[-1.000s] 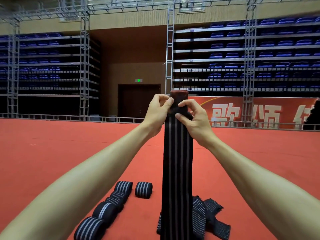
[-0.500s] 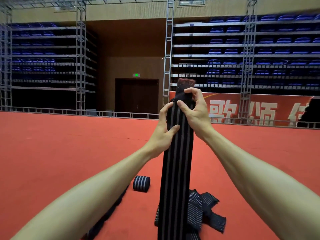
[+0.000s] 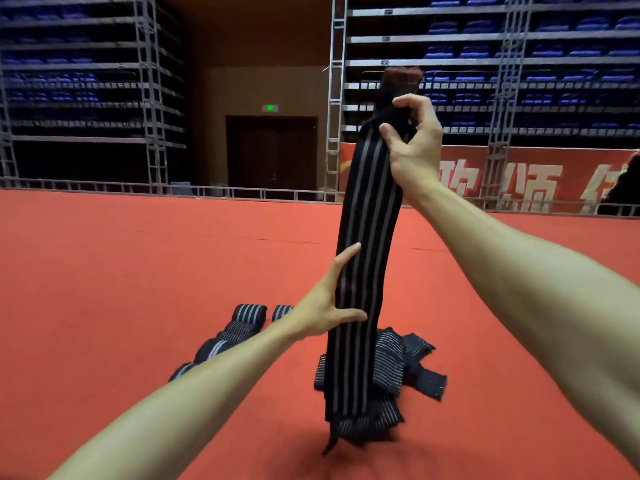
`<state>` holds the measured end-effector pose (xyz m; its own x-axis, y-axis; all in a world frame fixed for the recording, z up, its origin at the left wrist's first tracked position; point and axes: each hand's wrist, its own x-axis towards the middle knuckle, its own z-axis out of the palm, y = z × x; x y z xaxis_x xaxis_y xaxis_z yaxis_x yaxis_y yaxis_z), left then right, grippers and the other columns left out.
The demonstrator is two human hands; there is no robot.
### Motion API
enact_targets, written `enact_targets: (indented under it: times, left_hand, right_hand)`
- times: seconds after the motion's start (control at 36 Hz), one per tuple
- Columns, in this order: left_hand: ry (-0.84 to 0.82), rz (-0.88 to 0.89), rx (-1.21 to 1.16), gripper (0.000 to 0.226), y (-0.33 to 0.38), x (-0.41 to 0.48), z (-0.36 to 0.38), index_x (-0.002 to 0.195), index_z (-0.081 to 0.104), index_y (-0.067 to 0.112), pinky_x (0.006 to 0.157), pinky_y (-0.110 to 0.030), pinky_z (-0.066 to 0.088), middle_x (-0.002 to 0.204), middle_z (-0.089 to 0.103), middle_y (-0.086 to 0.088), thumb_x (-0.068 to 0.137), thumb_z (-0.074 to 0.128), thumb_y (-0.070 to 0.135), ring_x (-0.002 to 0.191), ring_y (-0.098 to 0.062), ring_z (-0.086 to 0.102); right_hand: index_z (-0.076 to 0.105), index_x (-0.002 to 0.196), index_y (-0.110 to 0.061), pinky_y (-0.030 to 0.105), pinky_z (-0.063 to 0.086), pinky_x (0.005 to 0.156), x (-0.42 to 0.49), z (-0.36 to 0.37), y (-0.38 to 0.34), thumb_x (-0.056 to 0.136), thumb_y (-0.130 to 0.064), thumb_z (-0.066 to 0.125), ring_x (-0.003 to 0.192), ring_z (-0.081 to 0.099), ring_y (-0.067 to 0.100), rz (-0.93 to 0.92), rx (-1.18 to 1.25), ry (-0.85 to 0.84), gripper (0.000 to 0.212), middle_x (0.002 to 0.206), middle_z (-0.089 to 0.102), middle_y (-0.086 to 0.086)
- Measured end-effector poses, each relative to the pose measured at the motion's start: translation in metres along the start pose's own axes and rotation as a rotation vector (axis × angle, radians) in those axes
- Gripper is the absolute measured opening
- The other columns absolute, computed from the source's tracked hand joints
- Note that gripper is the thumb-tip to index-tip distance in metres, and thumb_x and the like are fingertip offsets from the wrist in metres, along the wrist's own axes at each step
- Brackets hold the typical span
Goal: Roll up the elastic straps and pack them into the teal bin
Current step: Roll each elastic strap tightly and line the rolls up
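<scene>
A long black elastic strap [image 3: 367,209] with grey stripes hangs straight down in front of me. My right hand [image 3: 414,147] pinches it near its top end, just below a dark reddish patch. My left hand [image 3: 332,299] grips its left edge lower down, thumb in front and fingers behind. Under it, a heap of loose unrolled straps [image 3: 394,368] lies on the red floor. Several rolled straps [image 3: 239,327] sit in a row on the floor to the left, partly hidden by my left forearm. No teal bin is in view.
Red carpet floor [image 3: 121,289] spreads all around. A low metal rail [image 3: 104,187] runs along the far edge, with scaffold towers, blue seating tiers, a dark doorway and a red banner [image 3: 519,178] behind it.
My left hand has slid from the strap's top down along its left edge to the middle. My right hand has raised the top end a little higher.
</scene>
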<state>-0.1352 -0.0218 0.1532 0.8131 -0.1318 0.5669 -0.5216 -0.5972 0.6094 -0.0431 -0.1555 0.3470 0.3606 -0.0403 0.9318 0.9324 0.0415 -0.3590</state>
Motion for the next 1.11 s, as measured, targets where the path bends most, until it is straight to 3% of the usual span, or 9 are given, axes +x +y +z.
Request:
enact_targets:
  times: [0.08, 0.22, 0.33, 0.56, 0.64, 0.78, 0.86, 0.97, 1.11]
  left_hand:
    - [-0.045, -0.042, 0.058, 0.104, -0.02, -0.019, 0.014, 0.145, 0.008, 0.055, 0.111, -0.005, 0.017, 0.149, 0.009, 0.04, 0.083, 0.077, 0.007, 0.137, 0.023, 0.012]
    - [-0.01, -0.118, -0.006, 0.089, -0.03, -0.032, 0.02, 0.146, 0.015, 0.051, 0.108, -0.007, 0.026, 0.147, 0.018, 0.039, 0.092, 0.064, 0.0, 0.132, 0.025, 0.023]
    - [-0.042, -0.147, -0.02, 0.086, -0.034, -0.034, 0.018, 0.148, 0.015, 0.052, 0.116, -0.013, 0.02, 0.153, 0.014, 0.035, 0.094, 0.061, 0.002, 0.141, 0.017, 0.014]
    - [-0.055, -0.18, -0.014, 0.081, -0.042, -0.043, 0.017, 0.15, 0.013, 0.05, 0.111, -0.003, 0.013, 0.162, 0.012, 0.02, 0.098, 0.056, 0.005, 0.141, 0.019, 0.008]
    - [-0.06, -0.202, -0.022, 0.084, -0.047, -0.047, 0.019, 0.15, 0.013, 0.054, 0.116, -0.013, 0.014, 0.162, 0.011, 0.022, 0.096, 0.061, 0.01, 0.144, 0.013, 0.01]
    - [-0.16, -0.251, -0.001, 0.112, -0.059, -0.064, 0.023, 0.149, 0.003, 0.058, 0.116, -0.011, 0.013, 0.153, 0.001, 0.04, 0.082, 0.079, 0.011, 0.139, 0.022, 0.006]
    - [-0.168, -0.28, 0.029, 0.106, -0.068, -0.074, 0.025, 0.15, 0.006, 0.055, 0.119, -0.019, 0.019, 0.148, 0.004, 0.045, 0.085, 0.074, 0.005, 0.137, 0.023, 0.011]
    - [-0.119, -0.307, -0.019, 0.093, -0.072, -0.082, 0.027, 0.148, 0.014, 0.059, 0.117, -0.036, 0.035, 0.157, 0.018, 0.031, 0.091, 0.067, 0.007, 0.142, -0.002, 0.034]
    - [-0.113, -0.338, -0.07, 0.084, -0.075, -0.093, 0.03, 0.147, 0.017, 0.06, 0.116, -0.038, 0.037, 0.16, 0.023, 0.019, 0.095, 0.062, 0.01, 0.14, -0.003, 0.038]
  right_hand:
    - [0.059, 0.113, -0.009, 0.02, 0.046, 0.098, 0.004, -0.002, -0.002, 0.083, -0.003, 0.067, 0.1, 0.057, -0.005, 0.011, -0.012, 0.039, 0.031, 0.103, 0.058, -0.016]
    - [0.059, 0.114, -0.009, 0.025, 0.046, 0.101, 0.002, -0.001, 0.0, 0.083, -0.004, 0.067, 0.105, 0.058, 0.005, 0.011, -0.057, 0.013, 0.032, 0.106, 0.059, -0.012]
    - [0.058, 0.115, -0.009, 0.023, 0.046, 0.101, -0.002, 0.002, 0.005, 0.084, -0.004, 0.067, 0.103, 0.057, -0.002, 0.021, -0.058, 0.01, 0.033, 0.104, 0.057, -0.016]
    - [0.059, 0.115, -0.009, 0.012, 0.044, 0.094, -0.008, 0.009, 0.017, 0.085, -0.003, 0.068, 0.098, 0.056, -0.009, 0.056, -0.058, -0.002, 0.032, 0.105, 0.059, -0.014]
    - [0.059, 0.115, -0.009, 0.01, 0.043, 0.093, -0.012, 0.014, 0.023, 0.085, -0.003, 0.068, 0.097, 0.054, -0.012, 0.059, -0.07, -0.019, 0.032, 0.102, 0.057, -0.019]
    - [0.06, 0.114, -0.009, 0.014, 0.044, 0.095, -0.017, 0.018, 0.029, 0.085, -0.003, 0.067, 0.097, 0.055, -0.01, 0.057, -0.08, -0.015, 0.031, 0.1, 0.057, -0.019]
    - [0.059, 0.115, -0.009, 0.02, 0.046, 0.097, -0.018, 0.02, 0.032, 0.085, -0.004, 0.067, 0.098, 0.055, -0.006, 0.066, -0.086, -0.011, 0.031, 0.101, 0.057, -0.019]
    - [0.059, 0.116, -0.011, 0.017, 0.047, 0.095, -0.023, 0.022, 0.039, 0.086, -0.004, 0.067, 0.096, 0.056, -0.009, 0.092, -0.075, -0.031, 0.032, 0.101, 0.058, -0.021]
    - [0.059, 0.117, -0.014, 0.018, 0.047, 0.096, -0.033, 0.028, 0.049, 0.087, -0.007, 0.067, 0.099, 0.056, -0.007, 0.122, -0.078, -0.045, 0.032, 0.101, 0.058, -0.022]
